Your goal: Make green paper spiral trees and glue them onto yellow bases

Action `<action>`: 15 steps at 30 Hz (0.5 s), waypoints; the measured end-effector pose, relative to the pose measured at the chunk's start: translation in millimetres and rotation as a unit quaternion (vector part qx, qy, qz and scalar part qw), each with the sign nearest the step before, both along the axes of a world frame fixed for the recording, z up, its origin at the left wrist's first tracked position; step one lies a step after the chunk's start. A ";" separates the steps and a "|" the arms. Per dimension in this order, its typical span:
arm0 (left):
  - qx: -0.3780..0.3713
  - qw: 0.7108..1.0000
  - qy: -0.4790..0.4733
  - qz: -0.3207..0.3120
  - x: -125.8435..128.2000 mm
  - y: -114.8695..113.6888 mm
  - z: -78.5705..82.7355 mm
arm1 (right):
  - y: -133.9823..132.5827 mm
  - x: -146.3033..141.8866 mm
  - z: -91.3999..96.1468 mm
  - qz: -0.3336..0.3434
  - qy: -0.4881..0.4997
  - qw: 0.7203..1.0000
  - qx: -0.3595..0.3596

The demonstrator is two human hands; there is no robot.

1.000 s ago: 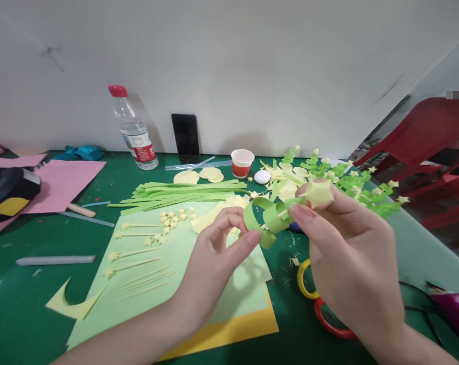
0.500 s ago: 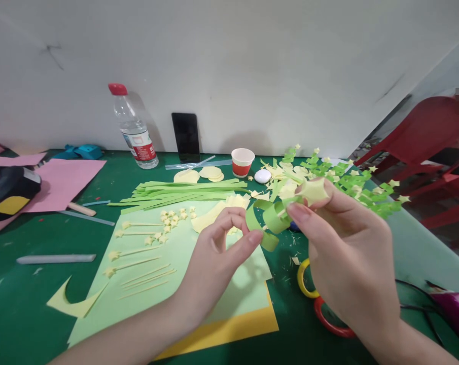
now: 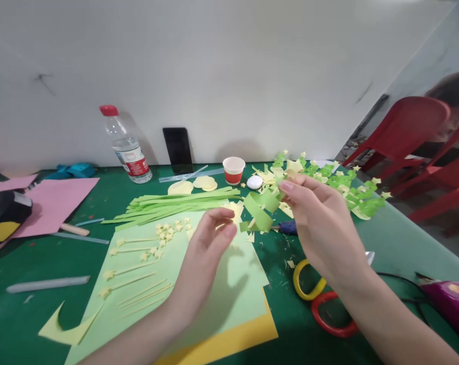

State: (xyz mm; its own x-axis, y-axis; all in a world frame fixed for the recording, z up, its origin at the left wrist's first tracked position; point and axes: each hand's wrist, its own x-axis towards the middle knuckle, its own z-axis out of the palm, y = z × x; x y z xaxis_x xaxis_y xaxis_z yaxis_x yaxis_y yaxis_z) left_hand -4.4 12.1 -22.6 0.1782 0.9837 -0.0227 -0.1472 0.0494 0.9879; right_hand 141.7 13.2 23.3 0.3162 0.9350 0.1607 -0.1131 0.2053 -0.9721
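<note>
My right hand pinches a curled green paper strip wound round a thin pale stick, with a pale yellow paper star at its upper end. Left of the curl, my left hand holds nothing; its thumb and index finger are slightly apart. Beneath them is a light green sheet over a yellow sheet. On it lie small yellow stars, some fixed to thin sticks, and bare paper sticks. Finished green curls with stars are piled at the back right.
Green strips, yellow paper discs, a paper cup, a phone and a water bottle line the back. Scissors and a purple glue gun lie right. Pink paper is left. Red chairs stand beyond.
My left hand has let go of the green curl's lower end and drawn away leftward. My right hand still holds the curl, now more upright. The view has tilted slightly upward.
</note>
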 end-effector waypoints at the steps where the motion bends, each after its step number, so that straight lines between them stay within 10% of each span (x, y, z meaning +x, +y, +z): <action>1: -0.001 1.000 0.002 -0.019 0.2 0.3 0.6 | 1.1 0.8 0.7 0.007 0.019 1.000 -0.012; 15: -0.047 0.998 -0.047 0.005 -2.3 6.3 10.9 | -0.4 10.7 10.3 0.155 0.057 0.983 -0.076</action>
